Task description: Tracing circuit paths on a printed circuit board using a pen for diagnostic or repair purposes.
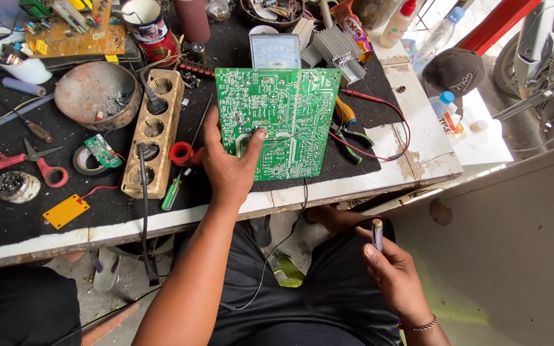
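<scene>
A green circuit board (280, 122) is held solder side up at the middle of the workbench (418, 147) by the left hand (229, 168), whose thumb is pressed on the board's lower left face while the fingers are curled behind its left edge, so the hand is clamped on the board. At five o'clock from the board, over the lap, a slim purple-tipped tool (377, 234), perhaps a pen or probe, is gripped upright in the closed right hand (392, 272), well apart from the board; a bracelet (421, 325) is worn on that wrist. At nine o'clock from the board, a beige wooden socket strip (156, 131) is laid on the black mat, with a black plug seated in its upper end. A green-handled screwdriver (176, 191) and a red tape roll (181, 153) are seen between the strip and the left hand. Red-handled scissors (30, 163) are placed at nine o'clock farther out. Just beyond the board at twelve o'clock an analogue meter (275, 50) is partly hidden by it, and pliers (349, 134) are lying just beside the board's right edge.
</scene>
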